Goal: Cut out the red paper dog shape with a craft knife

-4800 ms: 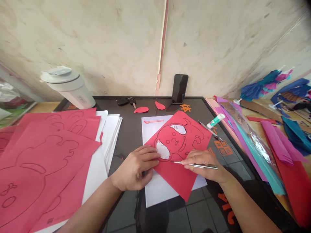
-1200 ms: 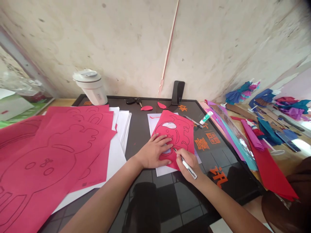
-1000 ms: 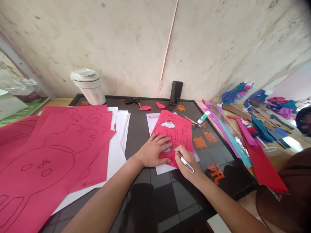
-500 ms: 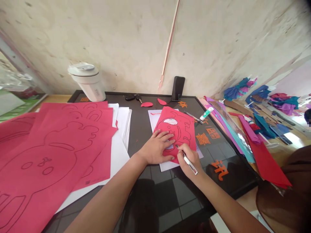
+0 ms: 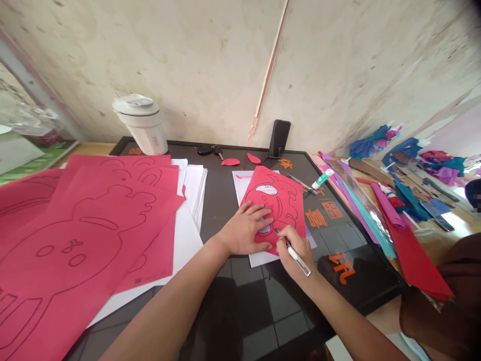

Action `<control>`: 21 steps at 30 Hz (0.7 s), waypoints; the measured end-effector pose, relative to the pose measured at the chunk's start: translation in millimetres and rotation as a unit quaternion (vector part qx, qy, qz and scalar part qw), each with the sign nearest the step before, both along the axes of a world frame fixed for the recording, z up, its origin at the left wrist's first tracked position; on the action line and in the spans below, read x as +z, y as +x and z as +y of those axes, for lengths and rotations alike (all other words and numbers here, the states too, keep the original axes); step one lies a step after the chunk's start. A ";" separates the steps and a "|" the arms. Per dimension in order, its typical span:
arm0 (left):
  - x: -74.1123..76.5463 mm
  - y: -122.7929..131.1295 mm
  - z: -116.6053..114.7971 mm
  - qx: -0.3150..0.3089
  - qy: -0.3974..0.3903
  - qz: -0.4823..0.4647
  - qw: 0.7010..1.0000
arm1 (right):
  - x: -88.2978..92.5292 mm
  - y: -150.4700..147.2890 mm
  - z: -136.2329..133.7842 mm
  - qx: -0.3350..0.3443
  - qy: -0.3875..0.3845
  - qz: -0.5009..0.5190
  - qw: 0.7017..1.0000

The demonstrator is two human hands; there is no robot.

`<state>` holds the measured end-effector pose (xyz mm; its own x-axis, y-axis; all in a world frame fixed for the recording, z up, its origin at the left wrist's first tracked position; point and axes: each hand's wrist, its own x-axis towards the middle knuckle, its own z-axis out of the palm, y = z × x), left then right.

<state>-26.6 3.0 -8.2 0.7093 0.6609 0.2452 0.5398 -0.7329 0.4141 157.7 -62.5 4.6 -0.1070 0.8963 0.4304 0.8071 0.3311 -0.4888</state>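
Observation:
My left hand (image 5: 248, 231) lies flat with its fingers spread, pressing down a red paper sheet (image 5: 287, 200) printed with black outlines of a rabbit figure. An ear-shaped opening in the sheet shows white paper beneath, and a second opening lies partly under my fingers. In my right hand (image 5: 297, 249) is a slim craft knife (image 5: 299, 259) with a white handle, gripped like a pen. Its tip meets the sheet close to my left fingers. Pale paper (image 5: 259, 259) sticks out from under the sheet. Two cut-out red pieces (image 5: 230, 162) rest just beyond.
Large outlined red sheets (image 5: 93, 240) lie over white paper (image 5: 193, 193) on the left. A white cup (image 5: 145, 128), keys (image 5: 216, 150) and a leaning phone (image 5: 280, 139) line the wall side. A glue stick (image 5: 322, 178) and a metal pen-like tool (image 5: 301, 183) sit right, near coloured paper (image 5: 349, 200).
The view has shifted slightly, so everything appears a little further right. My right hand and the knife tip have barely moved on the sheet; my left hand stays in place.

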 end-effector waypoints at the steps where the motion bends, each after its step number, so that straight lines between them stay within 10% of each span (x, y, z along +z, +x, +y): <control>1: 0.1 0.2 0.0 0.000 -0.002 0.002 1.000 | 0.1 0.1 0.0 0.000 -0.007 0.008 1.000; 21: 1.4 -0.1 0.1 0.002 0.003 0.000 1.000 | 0.9 -1.6 -3.9 -0.014 -0.069 0.073 0.995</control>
<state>-26.6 3.2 -6.7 0.7064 0.6622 0.2500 0.5426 -0.7335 0.4094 156.1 -66.4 5.5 -0.0261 0.9496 0.3123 0.7328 0.2306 -0.6402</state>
